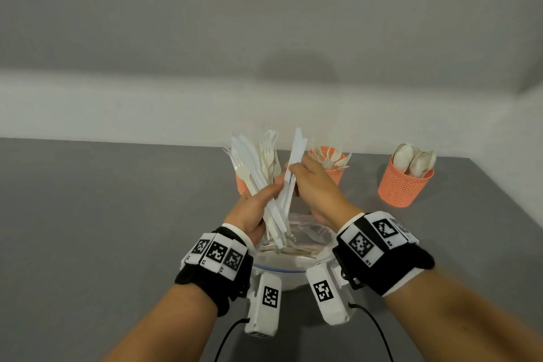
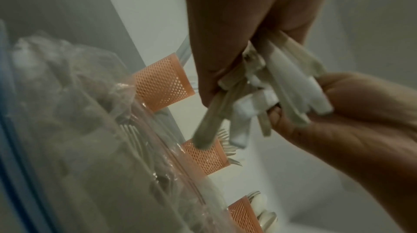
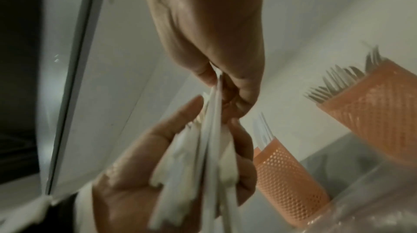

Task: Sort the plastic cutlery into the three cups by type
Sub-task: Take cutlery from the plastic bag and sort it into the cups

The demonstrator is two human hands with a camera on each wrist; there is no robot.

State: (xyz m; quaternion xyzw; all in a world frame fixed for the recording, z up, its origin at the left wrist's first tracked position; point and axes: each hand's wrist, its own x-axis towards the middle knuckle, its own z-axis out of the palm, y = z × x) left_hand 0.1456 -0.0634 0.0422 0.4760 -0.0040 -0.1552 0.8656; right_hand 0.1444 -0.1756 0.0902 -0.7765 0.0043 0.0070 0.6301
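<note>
My left hand (image 1: pixel 258 203) grips a fanned bundle of white plastic knives and forks (image 1: pixel 252 164), held upright above the bag. My right hand (image 1: pixel 293 170) pinches a couple of white knives (image 1: pixel 297 150) right beside the bundle. In the right wrist view the knives (image 3: pixel 213 129) run from my right hand (image 3: pixel 216 79) down against my left hand (image 3: pixel 135 174). Three orange mesh cups stand behind. The left cup (image 1: pixel 241 184) is mostly hidden by the bundle, the middle cup (image 1: pixel 333 169) holds forks and the right cup (image 1: pixel 402 185) holds spoons.
A clear zip bag (image 1: pixel 296 244) with more white cutlery lies on the grey table (image 1: pixel 102 214) under my hands. A white wall rises just behind the cups. The table's right edge runs diagonally past the spoon cup.
</note>
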